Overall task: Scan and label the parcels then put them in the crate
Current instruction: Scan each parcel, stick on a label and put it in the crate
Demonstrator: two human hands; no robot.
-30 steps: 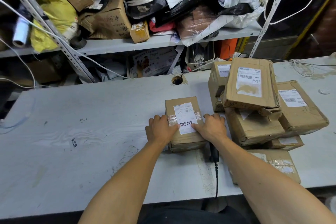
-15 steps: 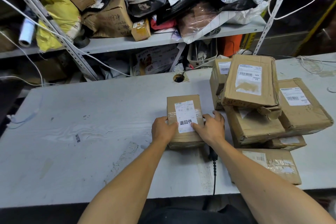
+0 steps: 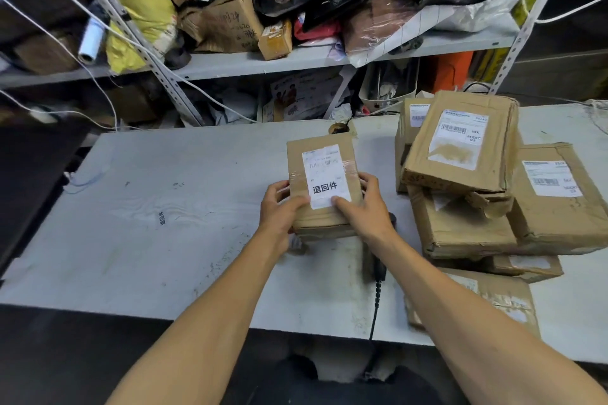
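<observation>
While the grey worktop [image 3: 131,240] stretches wide and scuffed under a metal shelf [image 3: 296,59] crammed with bags and boxes at twelve o'clock, both hands clasp one small parcel [image 3: 324,223] at the centre. Left hand [image 3: 279,207] grips its left edge, fingers curled round; right hand [image 3: 365,204] holds the right edge, thumb on the white label [image 3: 325,174]. At three o'clock a stack of cardboard parcels [image 3: 467,174] crowds close beside it. A black scanner [image 3: 378,266] with coiled cable lies at five o'clock, partly hidden under the right forearm. White cords trail across the shelving at ten o'clock.
</observation>
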